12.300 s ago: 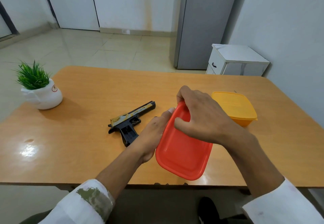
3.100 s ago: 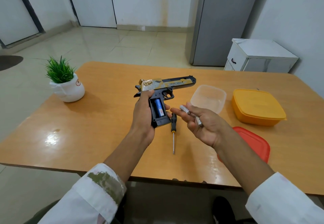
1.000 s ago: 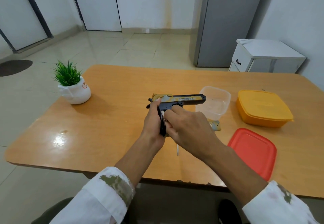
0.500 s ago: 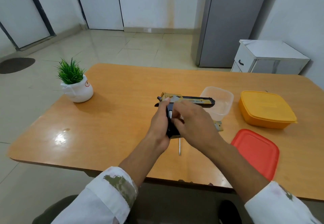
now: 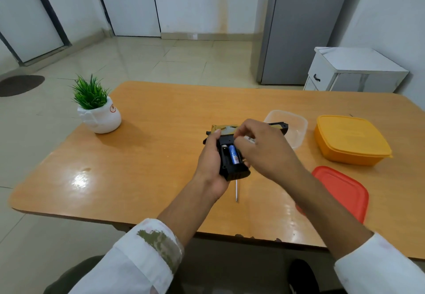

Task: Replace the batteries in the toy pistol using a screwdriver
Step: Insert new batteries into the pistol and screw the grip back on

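Observation:
My left hand [image 5: 210, 162] grips the black-and-gold toy pistol [image 5: 232, 172] above the table, grip end toward me. Its battery compartment is open. A blue battery [image 5: 234, 154] lies in the right slot, and a silver tip shows at the top of the dark left slot. My right hand [image 5: 264, 153] hovers over the pistol with fingers pinched near the top of the grip. A small pale battery [image 5: 249, 138] peeks out under those fingers. The screwdriver [image 5: 236, 190] lies on the table below the pistol, with only its shaft showing.
On the wooden table [image 5: 149, 155], an open clear tub [image 5: 296, 121] stands behind my right hand, a lidded orange box [image 5: 349, 142] at the right, and a red lid [image 5: 345, 190] nearer me. A potted plant [image 5: 96, 109] sits at the far left.
My right hand has lifted off the grip and shifted up and right, uncovering the open compartment with the blue battery. My left hand still holds the pistol, now slightly lower.

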